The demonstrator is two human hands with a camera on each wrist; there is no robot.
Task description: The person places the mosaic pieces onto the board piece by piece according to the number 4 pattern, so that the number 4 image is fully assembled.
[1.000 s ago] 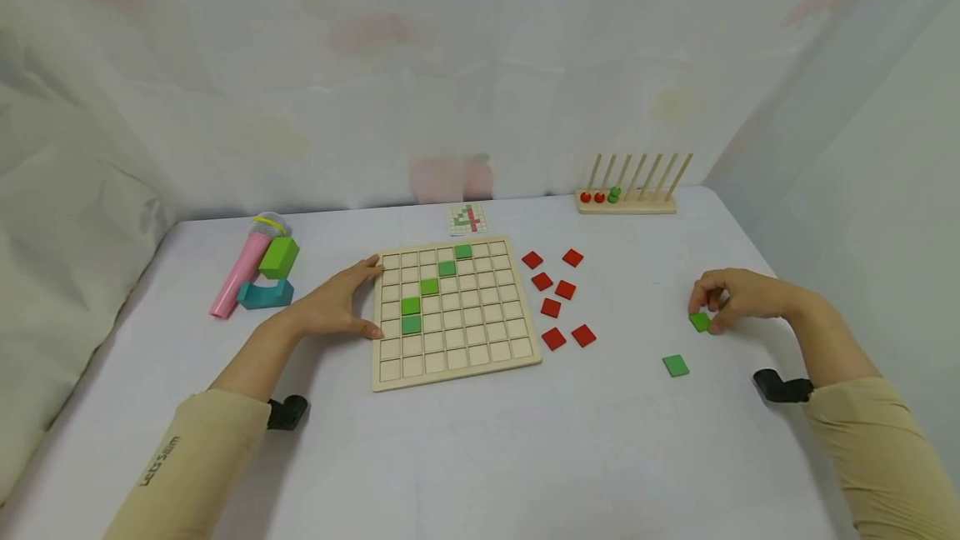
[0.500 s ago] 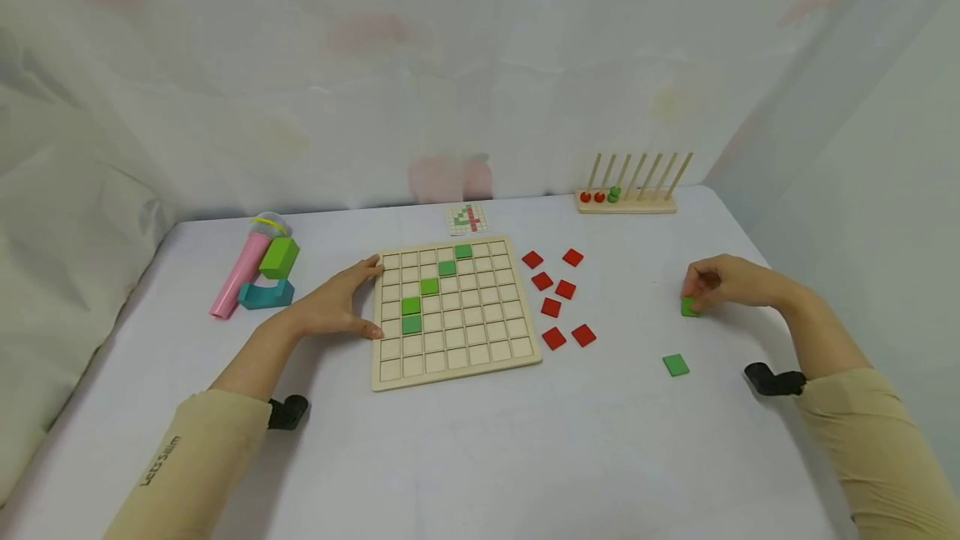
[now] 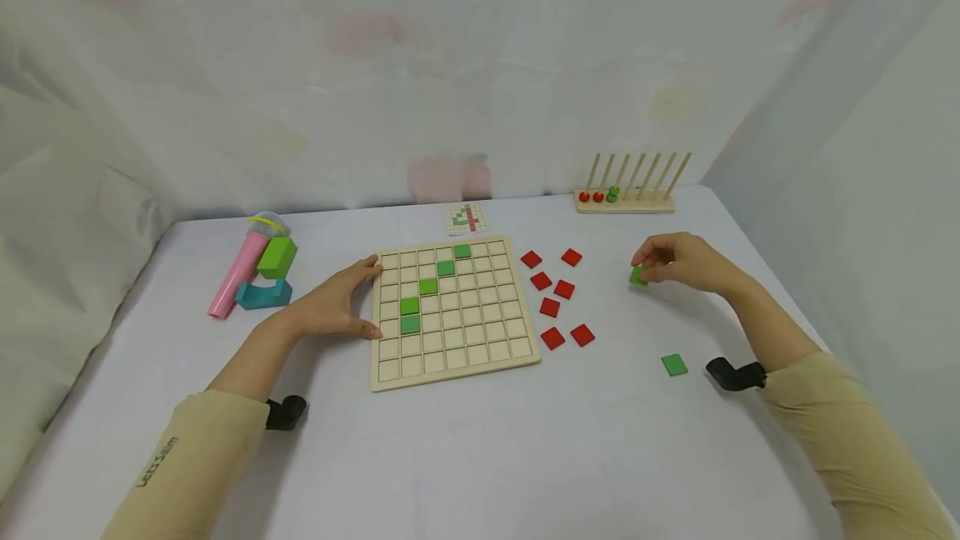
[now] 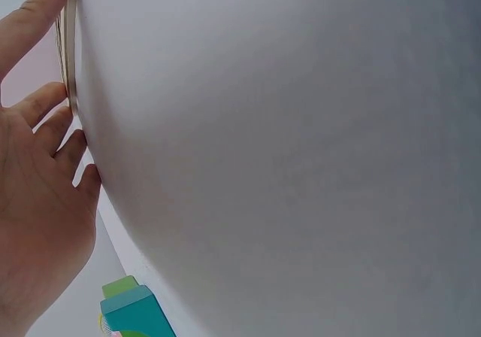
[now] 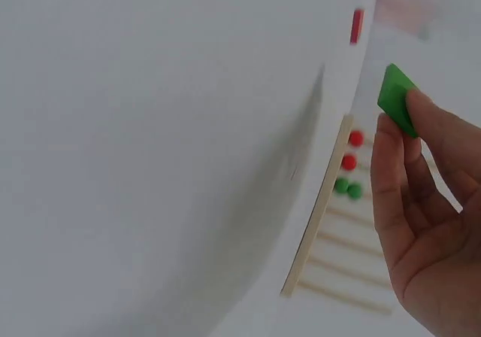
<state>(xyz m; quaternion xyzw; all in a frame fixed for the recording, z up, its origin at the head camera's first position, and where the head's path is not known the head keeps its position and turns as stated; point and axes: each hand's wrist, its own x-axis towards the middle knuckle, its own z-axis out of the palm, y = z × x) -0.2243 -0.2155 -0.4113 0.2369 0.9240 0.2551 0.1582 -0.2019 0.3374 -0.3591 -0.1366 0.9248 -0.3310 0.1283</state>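
Observation:
My right hand pinches a green square tile between thumb and fingers, held above the table to the right of the red tiles. The left hand rests at the left edge of a wooden grid board, thumb and fingers spread and touching its rim. Several green tiles lie in the board's squares, forming a diagonal with a short vertical end. One loose green tile lies on the table, nearer the front. Red tiles are scattered just right of the board.
Behind the board lies a small pattern card. A wooden peg rack with red and green beads stands at the back right. On the left are a pink toy microphone, a green block and a teal arched block.
My right hand has lifted the green tile off the table and carried it left and toward the back. The left hand and the board stay in place.

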